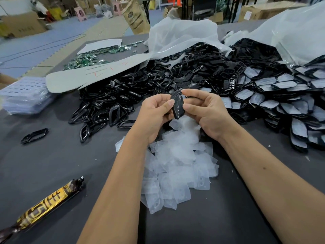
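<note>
While both my hands are busy over the middle of the desk (52,164), the biggest thing on it is the heap of black plastic frames (112,103), which spreads from the far edge toward the centre. To the right it runs into the film-covered black shells (290,103), stacked to the right edge. Opened clear bags (175,37) slump over the back of both. Just under my wrists lies a pile of loose translucent films (177,164). A stack of clear trays (22,95) sits at the left edge and a gold-and-black tube (47,205) near the near-left corner.

My left hand (154,111) and right hand (205,111) together pinch one black key-fob shell (177,106). It stands almost upright above the films, thumbs on its near face and fingers curled behind.

I think the main risk is the grip. It is held by fingertips only, on a glossy part, so a hard press or peel with one thumb could twist the shell loose. It would then drop among the films or slide into the heaps, where it looks like every other piece. Thumbs on the face may also leave smudges.
</note>
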`<state>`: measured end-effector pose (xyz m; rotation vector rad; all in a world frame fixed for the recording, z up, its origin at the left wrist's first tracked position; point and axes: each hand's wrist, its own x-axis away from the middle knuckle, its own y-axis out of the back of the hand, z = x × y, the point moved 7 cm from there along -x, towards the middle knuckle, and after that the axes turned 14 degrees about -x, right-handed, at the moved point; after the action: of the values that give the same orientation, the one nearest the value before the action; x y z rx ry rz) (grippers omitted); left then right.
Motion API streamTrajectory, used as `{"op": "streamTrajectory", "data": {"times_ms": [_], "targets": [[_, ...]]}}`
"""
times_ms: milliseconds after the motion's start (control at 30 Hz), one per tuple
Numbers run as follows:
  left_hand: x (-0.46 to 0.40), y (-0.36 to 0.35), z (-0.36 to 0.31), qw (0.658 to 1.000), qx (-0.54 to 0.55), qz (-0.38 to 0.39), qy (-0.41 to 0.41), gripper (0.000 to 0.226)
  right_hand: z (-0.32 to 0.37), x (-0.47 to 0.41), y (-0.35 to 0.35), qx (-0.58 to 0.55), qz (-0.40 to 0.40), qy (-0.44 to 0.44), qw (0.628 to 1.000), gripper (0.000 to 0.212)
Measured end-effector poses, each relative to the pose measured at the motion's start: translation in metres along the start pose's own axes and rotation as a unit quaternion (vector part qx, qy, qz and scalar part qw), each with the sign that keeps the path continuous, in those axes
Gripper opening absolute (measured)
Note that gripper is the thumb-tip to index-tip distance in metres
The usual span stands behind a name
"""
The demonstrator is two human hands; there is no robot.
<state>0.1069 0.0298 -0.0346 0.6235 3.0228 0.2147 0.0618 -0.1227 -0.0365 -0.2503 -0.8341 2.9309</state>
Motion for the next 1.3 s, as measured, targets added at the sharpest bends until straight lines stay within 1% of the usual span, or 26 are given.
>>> {"op": "streamTrajectory", "data": {"times_ms": [33,100,133,200,267,300,400,467,567,633,667,700,767,867,933,1000,1067,1133,1200,1233,1300], "targets": [[-0.001,0.001,-0.001,1.000,-0.004,-0.001,0.001,0.013,0.004,0.001,0.000,0.018,-0.001,0.012,1.000,0.036],[-0.005,-0.003,-0.006,0.999,-0.033,-0.005,-0.001,0.009,0.020,0.004,0.004,0.095,-0.013,0.056,0.994,0.035],[-0.007,-0.006,-0.010,0.998,-0.060,-0.007,-0.010,0.009,0.029,0.005,0.006,0.150,-0.020,0.081,0.985,0.034],[-0.017,-0.020,-0.026,0.987,-0.153,-0.019,-0.054,0.014,0.053,0.009,0.012,0.280,-0.032,0.128,0.951,0.032],[-0.028,-0.044,-0.045,0.959,-0.260,-0.034,-0.107,0.020,0.081,0.014,0.022,0.401,-0.048,0.164,0.900,0.031],[-0.032,-0.057,-0.055,0.946,-0.294,-0.040,-0.130,0.021,0.095,0.017,0.027,0.451,-0.060,0.183,0.872,0.032],[-0.041,-0.112,-0.083,0.917,-0.342,-0.040,-0.200,0.027,0.139,0.029,0.051,0.584,-0.104,0.240,0.769,0.036],[-0.045,-0.149,-0.095,0.903,-0.367,-0.029,-0.222,0.032,0.162,0.036,0.071,0.640,-0.148,0.252,0.711,0.035],[-0.048,-0.203,-0.101,0.882,-0.410,0.004,-0.231,0.043,0.190,0.048,0.108,0.692,-0.234,0.233,0.643,0.034],[-0.045,-0.225,-0.101,0.879,-0.417,0.014,-0.232,0.046,0.193,0.045,0.125,0.741,-0.239,0.165,0.606,0.035],[-0.042,-0.234,-0.100,0.879,-0.417,0.017,-0.229,0.046,0.192,0.042,0.132,0.759,-0.231,0.121,0.597,0.034],[-0.039,-0.238,-0.099,0.880,-0.418,0.019,-0.226,0.045,0.191,0.039,0.137,0.766,-0.225,0.082,0.596,0.033],[-0.036,-0.238,-0.096,0.881,-0.420,0.021,-0.216,0.044,0.192,0.035,0.140,0.764,-0.220,0.046,0.605,0.033],[-0.043,-0.214,-0.091,0.884,-0.430,-0.004,-0.184,0.042,0.197,0.027,0.127,0.752,-0.228,0.075,0.613,0.034],[-0.048,-0.188,-0.086,0.881,-0.446,-0.036,-0.155,0.038,0.189,0.017,0.108,0.739,-0.215,0.103,0.631,0.035],[-0.051,-0.163,-0.079,0.872,-0.469,-0.067,-0.122,0.035,0.167,0.000,0.085,0.728,-0.165,0.104,0.657,0.034],[-0.053,-0.143,-0.073,0.862,-0.489,-0.087,-0.095,0.032,0.138,-0.019,0.064,0.733,-0.102,0.085,0.667,0.032],[-0.054,-0.127,-0.068,0.859,-0.496,-0.103,-0.071,0.030,0.114,-0.033,0.051,0.755,-0.062,0.057,0.651,0.028],[-0.053,-0.112,-0.064,0.859,-0.496,-0.113,-0.052,0.029,0.095,-0.044,0.046,0.776,-0.047,0.024,0.628,0.026],[-0.052,-0.103,-0.062,0.859,-0.496,-0.116,-0.046,0.030,0.088,-0.048,0.044,0.782,-0.042,0.011,0.622,0.026],[-0.050,-0.088,-0.059,0.858,-0.498,-0.121,-0.036,0.029,0.080,-0.053,0.044,0.783,-0.041,-0.006,0.620,0.027]]}}
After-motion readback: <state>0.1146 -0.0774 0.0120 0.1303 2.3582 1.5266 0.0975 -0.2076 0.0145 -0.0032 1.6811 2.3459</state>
